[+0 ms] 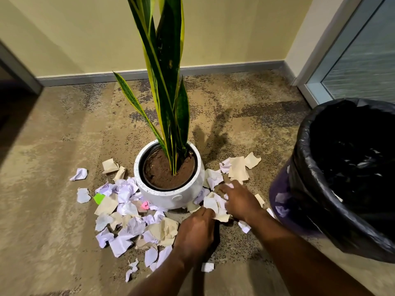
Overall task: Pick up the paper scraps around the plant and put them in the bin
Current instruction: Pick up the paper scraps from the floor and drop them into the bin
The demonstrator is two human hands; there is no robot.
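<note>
left hand (195, 230) pinching cream scrap (221, 217) | right hand (241, 201) fingers straight, pressing scraps (210, 202)

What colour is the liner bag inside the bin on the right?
Black. The bin liner is glossy black plastic, folded over the rim; the head view shows it clearly.

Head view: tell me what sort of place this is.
Probably a corner of an office or similar commercial interior. The patterned carpet, the grey skirting under a plain yellow wall and the metal-framed frosted glass panel suggest it; the potted plant and lined bin fit too.
</note>
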